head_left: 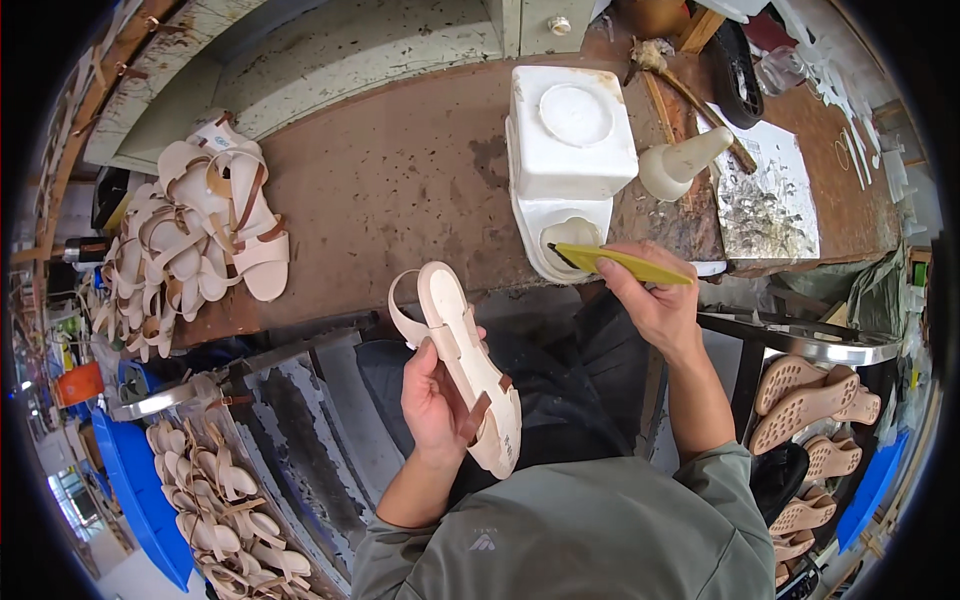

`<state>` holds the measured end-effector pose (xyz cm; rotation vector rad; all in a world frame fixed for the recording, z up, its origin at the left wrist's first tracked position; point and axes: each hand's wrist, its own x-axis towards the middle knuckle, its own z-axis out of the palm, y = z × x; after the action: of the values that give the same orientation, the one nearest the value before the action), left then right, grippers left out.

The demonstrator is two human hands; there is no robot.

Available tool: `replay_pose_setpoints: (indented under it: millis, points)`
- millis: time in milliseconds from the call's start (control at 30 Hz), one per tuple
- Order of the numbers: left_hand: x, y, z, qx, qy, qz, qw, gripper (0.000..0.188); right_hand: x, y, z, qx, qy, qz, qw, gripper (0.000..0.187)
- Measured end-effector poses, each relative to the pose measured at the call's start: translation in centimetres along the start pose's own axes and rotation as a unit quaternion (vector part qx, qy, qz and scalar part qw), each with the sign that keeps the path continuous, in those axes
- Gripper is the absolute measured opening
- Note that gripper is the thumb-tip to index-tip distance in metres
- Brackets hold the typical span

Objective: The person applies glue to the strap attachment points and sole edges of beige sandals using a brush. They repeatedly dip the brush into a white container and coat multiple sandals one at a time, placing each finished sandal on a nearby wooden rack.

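Observation:
In my left hand (436,400) I hold a beige sandal (462,350) above my lap, its sole side lying along my palm and its straps to the sides. The toe points away from me, and a brown strap hangs near the heel. My right hand (652,300) grips a yellow-handled brush (630,266) at the bench edge. The brush's dark tip reaches into the cup-like opening of a white plastic dispenser (572,130). What lies inside that opening is hard to make out.
A heap of beige sandals (190,225) lies on the brown bench (380,170) at left. Right of the dispenser are a pale cone-tipped bottle (672,172), a hammer (690,95) and a stained sheet (765,195). Racks below hold more sandals (225,500) and perforated soles (805,405).

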<state>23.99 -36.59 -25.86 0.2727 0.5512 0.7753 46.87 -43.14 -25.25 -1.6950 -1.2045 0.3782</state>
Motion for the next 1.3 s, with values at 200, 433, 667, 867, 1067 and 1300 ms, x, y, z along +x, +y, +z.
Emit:
replay_pose_setpoints:
  millis: [200, 433, 667, 867, 1067, 1300]
  points:
    - [0.8, -0.1, -0.4, 0.059, 0.032, -0.027, 0.997, 0.047, 0.5, 0.3, 0.4, -0.003, -0.022, -0.012, 1.0, 0.011]
    - [0.7, 0.5, 0.3, 0.046, 0.031, -0.021, 0.998, 0.043, 0.1, 0.6, 0.1, 0.176, 0.001, 0.162, 0.971, 0.013]
    - [-1.1, 0.9, 1.4, 0.004, 0.004, -0.071, 0.997, 0.044, -1.7, -2.9, -0.9, 0.318, 0.004, 0.181, 0.93, 0.016]
    - [-3.0, 1.1, 2.0, 0.018, -0.06, -0.09, 0.994, 0.045, -2.7, -5.7, -0.4, 0.383, 0.111, 0.135, 0.907, 0.019]
    - [-3.5, 0.2, 1.1, 0.027, -0.043, -0.069, 0.996, 0.046, -1.9, -4.1, -1.9, 0.467, 0.145, 0.189, 0.852, 0.015]
    - [-4.5, 1.5, 1.1, 0.016, -0.083, -0.113, 0.99, 0.037, -2.1, -3.1, -2.4, 0.398, 0.175, 0.202, 0.878, 0.015]
